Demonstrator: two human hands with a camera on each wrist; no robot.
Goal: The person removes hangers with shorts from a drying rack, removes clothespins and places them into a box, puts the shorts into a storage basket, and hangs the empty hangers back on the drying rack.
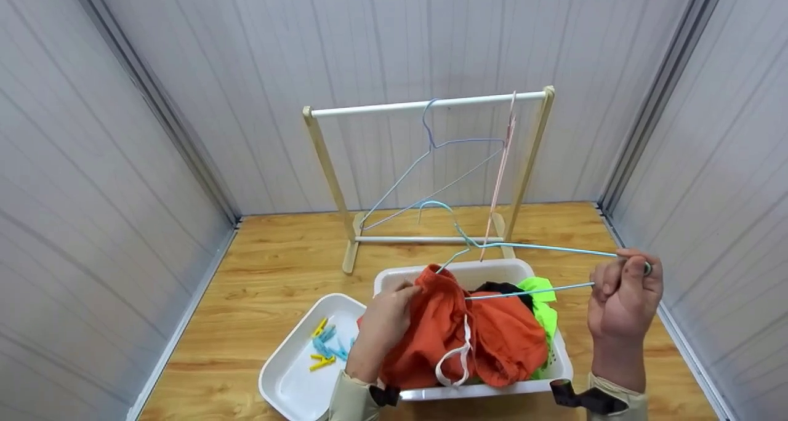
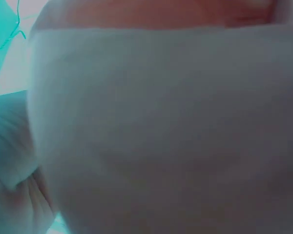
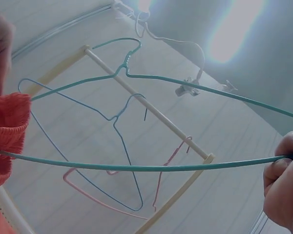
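My right hand [image 1: 625, 298] grips one end of a light-blue wire hanger [image 1: 542, 247], which looks green in the right wrist view. The hanger's other end goes inside the gathered waistband of orange shorts [image 1: 425, 335] with a white drawstring [image 1: 455, 350]. My left hand [image 1: 385, 319] pinches that waistband at its left edge. The hanger's hook [image 1: 437, 204] points away, toward the rack. Below, the shorts rest over a white basket [image 1: 394, 277]. A pale sleeve [image 2: 161, 126] blocks most of the left wrist view.
Behind the basket stands a wooden rack with a white rail [image 1: 375, 108]. From it hang a bluish hanger [image 1: 397, 184] and a pink hanger [image 1: 500, 181]. Black cloth [image 1: 502, 287] and neon-green cloth [image 1: 542, 304] lie in the basket. Left, a white tray [image 1: 289, 381] holds yellow and blue clothespins [image 1: 322, 347].
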